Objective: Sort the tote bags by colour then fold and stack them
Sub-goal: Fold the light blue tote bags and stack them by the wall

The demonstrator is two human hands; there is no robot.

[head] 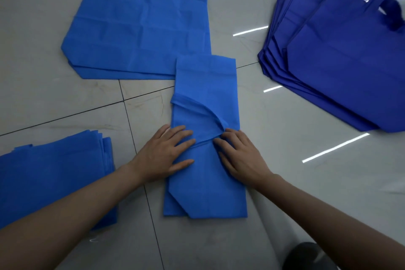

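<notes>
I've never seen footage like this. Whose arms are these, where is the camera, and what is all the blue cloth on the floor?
There is no machine here. These are a person's two bare arms, filmed by a camera worn on the head and looking down at a tiled floor. The left hand and right hand lie flat on a light blue tote bag folded into a long strip, pressing it down; neither grips anything. Beyond it lies an unfolded light blue bag, handles showing. On the right is a pile of darker blue bags, not folded. At lower left sits a stack of light blue bags that look folded.
</notes>
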